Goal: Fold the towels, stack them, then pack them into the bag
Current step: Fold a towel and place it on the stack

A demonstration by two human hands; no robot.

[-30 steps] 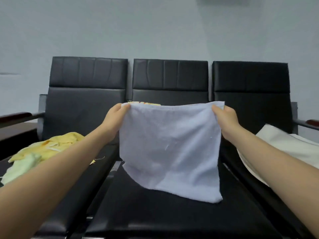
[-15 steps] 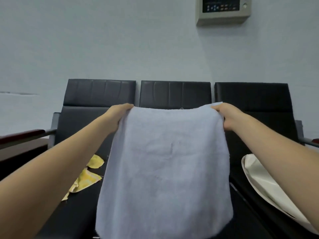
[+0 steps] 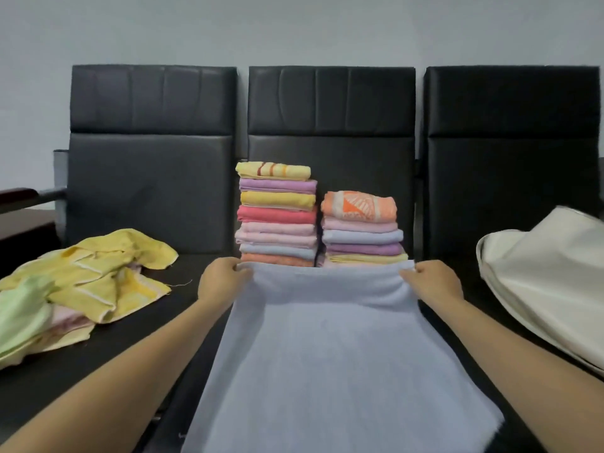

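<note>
- A pale blue towel (image 3: 330,354) lies spread over the middle seat (image 3: 196,371) of a row of black chairs, filling the lower centre of the frame; its near edge runs off toward the bottom right.
- The left hand (image 3: 220,279) pinches the far left corner of that towel, fingers curled over the cloth.
- The right hand (image 3: 431,281) pinches the far right corner the same way, and the far edge between the two hands is bunched up in a soft roll.
- Both forearms reach in from the bottom corners of the frame, one on each side of the towel.
- Just behind the towel's far edge, at the centre of the frame, stand two stacks of folded towels against the middle backrest (image 3: 331,103).
- The taller stack (image 3: 276,214) is on the left, with a yellow striped towel on top and purple, yellow, red, pink, blue and orange ones under it.
- The shorter stack (image 3: 361,230) stands just beside it on the right, topped by an orange patterned towel (image 3: 359,206); the two stacks look to be touching or nearly so.
- At the left of the frame, on the left seat, is a loose heap of unfolded towels (image 3: 88,286), mostly yellow, with a light green one (image 3: 19,308) at the very edge and something pink underneath.
- At the right edge of the frame, on the right seat, lies a cream bag (image 3: 549,282), tilted, well apart from the stacks.
- A plain pale wall (image 3: 294,27) fills the top of the frame.
</note>
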